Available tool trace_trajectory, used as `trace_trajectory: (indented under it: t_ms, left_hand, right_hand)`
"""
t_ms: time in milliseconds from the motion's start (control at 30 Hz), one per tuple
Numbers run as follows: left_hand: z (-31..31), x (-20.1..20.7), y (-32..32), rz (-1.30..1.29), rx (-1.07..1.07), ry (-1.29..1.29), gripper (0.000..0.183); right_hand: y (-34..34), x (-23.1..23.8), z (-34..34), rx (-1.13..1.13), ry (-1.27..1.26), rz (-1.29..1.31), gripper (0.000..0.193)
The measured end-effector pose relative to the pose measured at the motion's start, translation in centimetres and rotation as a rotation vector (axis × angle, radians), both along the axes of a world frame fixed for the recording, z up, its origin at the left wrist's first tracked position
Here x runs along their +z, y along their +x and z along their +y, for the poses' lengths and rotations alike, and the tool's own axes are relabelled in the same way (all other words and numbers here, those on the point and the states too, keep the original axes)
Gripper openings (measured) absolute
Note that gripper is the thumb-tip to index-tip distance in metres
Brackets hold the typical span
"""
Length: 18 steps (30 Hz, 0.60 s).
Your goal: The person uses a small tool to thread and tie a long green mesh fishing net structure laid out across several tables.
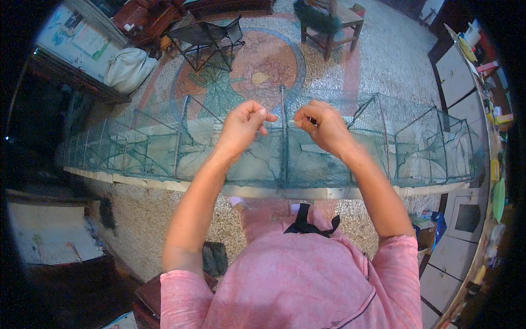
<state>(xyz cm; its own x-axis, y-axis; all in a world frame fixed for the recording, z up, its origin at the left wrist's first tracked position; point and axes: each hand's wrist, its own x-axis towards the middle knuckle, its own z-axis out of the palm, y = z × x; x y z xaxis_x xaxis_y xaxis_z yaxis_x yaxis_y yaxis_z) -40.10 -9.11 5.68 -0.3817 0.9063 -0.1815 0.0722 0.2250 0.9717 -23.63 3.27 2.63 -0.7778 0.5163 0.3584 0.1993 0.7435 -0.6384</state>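
A long cage-like net trap (235, 159) of green mesh stretches across in front of me, its mesh held out by thin dark metal frames. My left hand (245, 127) hovers over its middle, thumb and fingers pinched together; whatever they hold is too small to make out. Just across an upright frame rod (284, 137), my right hand (324, 125) is closed in a pinch. From its fingertips a thin, pale, needle-like piece (292, 121) points toward the left hand. A gap with the rod in it separates the two hands.
The net rests along a pale narrow board (274, 192). Beyond it stand a black folding chair (211, 38) and a wooden chair (334, 24) on a patterned floor. A white sack (130, 70) sits far left. White cabinets (457, 82) with a cluttered top line the right side.
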Motion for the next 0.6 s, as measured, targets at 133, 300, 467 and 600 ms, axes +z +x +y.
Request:
trace_trajectory:
  t_ms: [133, 300, 467, 600]
  left_hand:
    - [0.1, -0.5, -0.3, 0.035, -0.03, -0.003, 0.013]
    - [0.4, -0.9, -0.6, -0.078, 0.069, 0.017, 0.013]
    - [0.3, -1.3, -1.1, -0.273, 0.149, 0.095, 0.012]
    - [0.3, -1.2, -0.8, -0.239, 0.144, 0.073, 0.011]
  right_hand:
    - [-0.4, -0.1, -0.6, -0.02, -0.251, 0.036, 0.009]
    - [-1.7, 0.0, -1.4, 0.0, -0.362, 0.241, 0.013]
    - [-3.0, 0.4, -2.3, 0.037, -0.226, 0.24, 0.013]
    - [-3.0, 0.5, -2.2, 0.01, -0.084, 0.235, 0.01]
